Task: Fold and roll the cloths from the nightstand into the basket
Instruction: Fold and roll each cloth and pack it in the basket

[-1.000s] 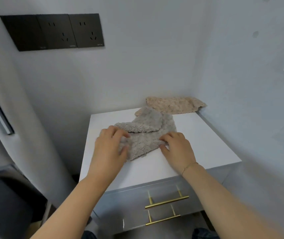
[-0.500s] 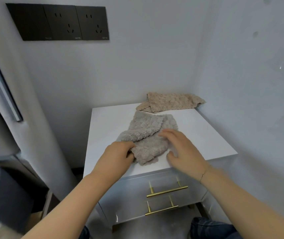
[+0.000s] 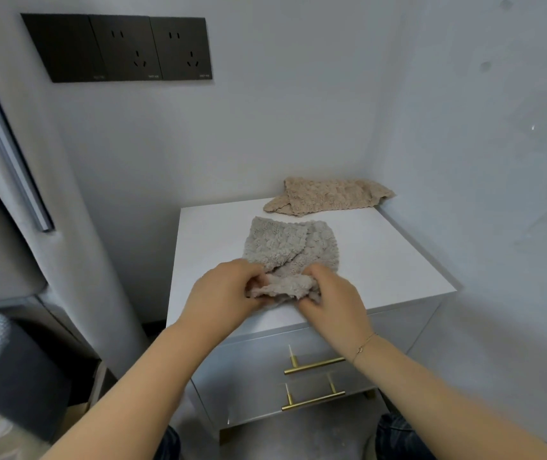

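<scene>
Fingers (image 3: pixel 258 280) of left hand (image 3: pixel 222 293) and right hand (image 3: pixel 335 297) were curled, pinching the near edge of the grey cloth (image 3: pixel 290 247) at the nightstand's (image 3: pixel 381 260) 6 o'clock; soft, light, floppy pile, best gripped at both near corners.

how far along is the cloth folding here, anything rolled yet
Nothing looks finished: no rolled cloth shows anywhere. In hand: the fluffy grey cloth, folded over on the white nightstand, with the left hand and right hand gripping its bunched near end. Left: rolling it, then the beige fluffy cloth lying untouched at the back. The basket cannot be clearly identified.
</scene>
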{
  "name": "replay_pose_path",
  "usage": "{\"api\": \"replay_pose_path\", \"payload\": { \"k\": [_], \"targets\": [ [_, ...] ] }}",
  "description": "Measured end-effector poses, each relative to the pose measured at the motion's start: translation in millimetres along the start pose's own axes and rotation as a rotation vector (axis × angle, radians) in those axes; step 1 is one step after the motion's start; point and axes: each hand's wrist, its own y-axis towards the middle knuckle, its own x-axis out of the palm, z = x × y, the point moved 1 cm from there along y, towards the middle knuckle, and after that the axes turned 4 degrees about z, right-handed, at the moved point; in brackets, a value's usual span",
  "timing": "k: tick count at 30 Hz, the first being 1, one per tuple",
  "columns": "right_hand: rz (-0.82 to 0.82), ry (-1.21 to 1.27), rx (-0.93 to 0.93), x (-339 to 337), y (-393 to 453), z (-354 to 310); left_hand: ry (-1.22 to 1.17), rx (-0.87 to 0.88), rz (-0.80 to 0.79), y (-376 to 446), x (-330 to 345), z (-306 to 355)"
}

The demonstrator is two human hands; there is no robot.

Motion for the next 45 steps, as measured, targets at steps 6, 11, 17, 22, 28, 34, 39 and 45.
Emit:
{"api": "replay_pose_path", "payload": {
  "k": [6, 11, 17, 22, 28, 34, 39, 45],
  "targets": [
    [0.199, 0.102, 0.059, -39, 16, 7, 0.161, -0.046, 0.183, 5, -20, -20],
    [0.415, 0.067, 0.15, -60, 38, 9, 0.176, -0.101, 0.368, 20, -33, -18],
    [0.446, 0.582, 0.412, -59, 81, 20, -0.954, -0.536, 0.211, 62, -34, 20],
    [0.474, 1.024, 0.393, -77, 100, -1, -0.892, -0.155, 0.416, 94, -52, 30],
    [0.34, 0.741, 0.037, -105, 78, 2, -0.544, 0.135, 0.55, 51, -73, 35],
    [-0.267, 0.168, 0.099, -85, 24, 51, -0.051, -0.049, 0.195, -20, -30, -17],
    [-0.29, -0.125, -0.125, -69, -6, 69, 0.147, -0.097, 0.047, -42, -18, -29],
    [-0.218, -0.146, -0.4, -50, -22, 51, 0.276, -0.008, 0.138, -45, -25, -43]
  ]
}}
